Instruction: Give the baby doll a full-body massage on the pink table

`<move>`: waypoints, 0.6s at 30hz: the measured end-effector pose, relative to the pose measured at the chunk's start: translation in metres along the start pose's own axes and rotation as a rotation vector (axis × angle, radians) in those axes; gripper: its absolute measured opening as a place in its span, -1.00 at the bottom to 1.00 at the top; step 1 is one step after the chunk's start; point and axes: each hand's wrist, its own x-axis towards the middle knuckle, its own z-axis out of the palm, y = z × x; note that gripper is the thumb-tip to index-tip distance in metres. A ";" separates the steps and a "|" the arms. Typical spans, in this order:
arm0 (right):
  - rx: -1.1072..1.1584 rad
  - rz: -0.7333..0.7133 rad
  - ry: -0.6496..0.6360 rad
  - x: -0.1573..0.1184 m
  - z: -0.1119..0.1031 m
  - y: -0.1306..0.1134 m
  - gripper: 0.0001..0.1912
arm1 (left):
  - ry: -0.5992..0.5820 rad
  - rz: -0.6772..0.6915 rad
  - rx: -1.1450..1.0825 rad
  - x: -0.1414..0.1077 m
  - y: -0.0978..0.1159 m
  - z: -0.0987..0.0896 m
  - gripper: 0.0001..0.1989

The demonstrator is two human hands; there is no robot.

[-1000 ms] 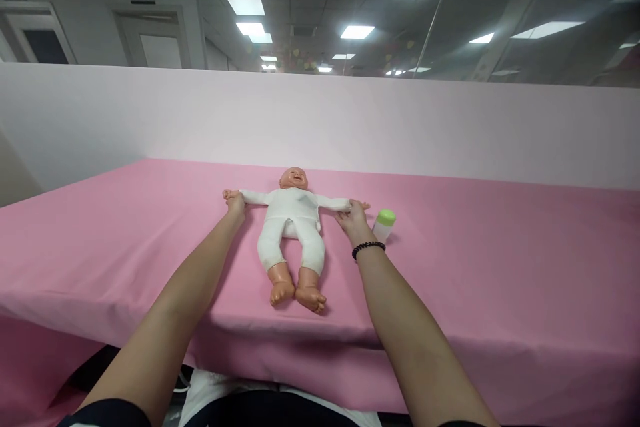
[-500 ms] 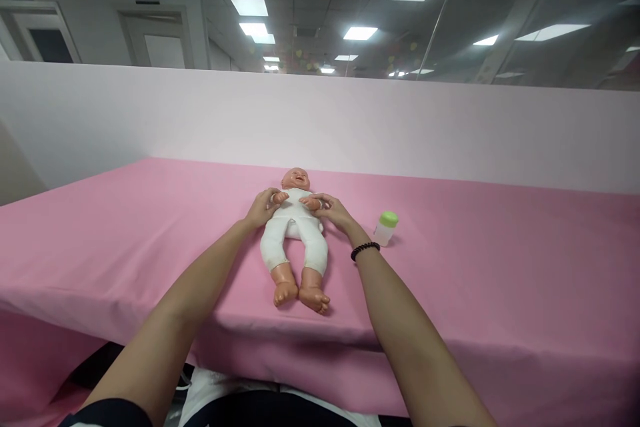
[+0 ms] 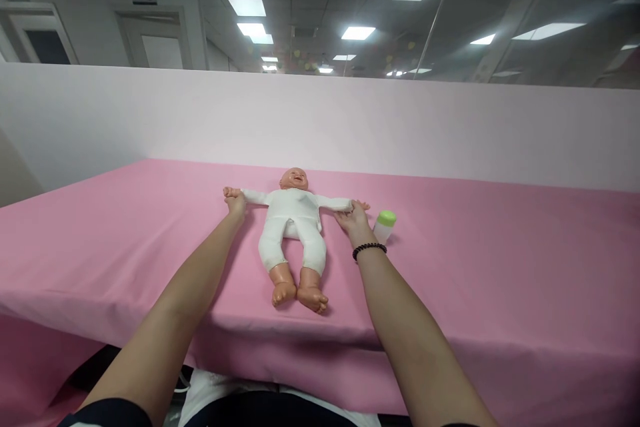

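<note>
A baby doll [image 3: 294,210] with a white cloth body lies on its back on the pink-covered table, head at the far side and feet toward me. Both its arms are stretched straight out to the sides. My left hand [image 3: 237,205] is closed around the doll's wrist on the left. On the other side, my right hand [image 3: 354,219] grips the doll's other wrist, with the small doll hand poking out past my fingers. Just right of my right hand stands a small translucent bottle [image 3: 385,227] with a green cap.
The pink sheet [image 3: 480,267] covers the wide table and drapes over its front edge near my body. Behind the table runs a low white wall [image 3: 320,120] with glass above it. Doors [image 3: 160,47] show at the far left.
My hands have moved apart, drawing the doll's arms from bent over its chest to spread wide at its sides. The bottle and the doll's body have stayed in place.
</note>
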 end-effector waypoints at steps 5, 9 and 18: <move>-0.028 -0.157 -0.317 -0.024 0.020 -0.014 -0.64 | -0.174 0.235 0.074 -0.027 0.013 0.013 -0.67; -0.513 -0.223 -0.774 -0.050 0.031 -0.022 -0.55 | -0.577 0.603 0.369 -0.043 0.021 0.017 -0.71; -0.179 -0.253 -0.370 -0.037 0.034 -0.014 -0.59 | -0.191 0.325 0.047 -0.031 0.012 0.017 -0.66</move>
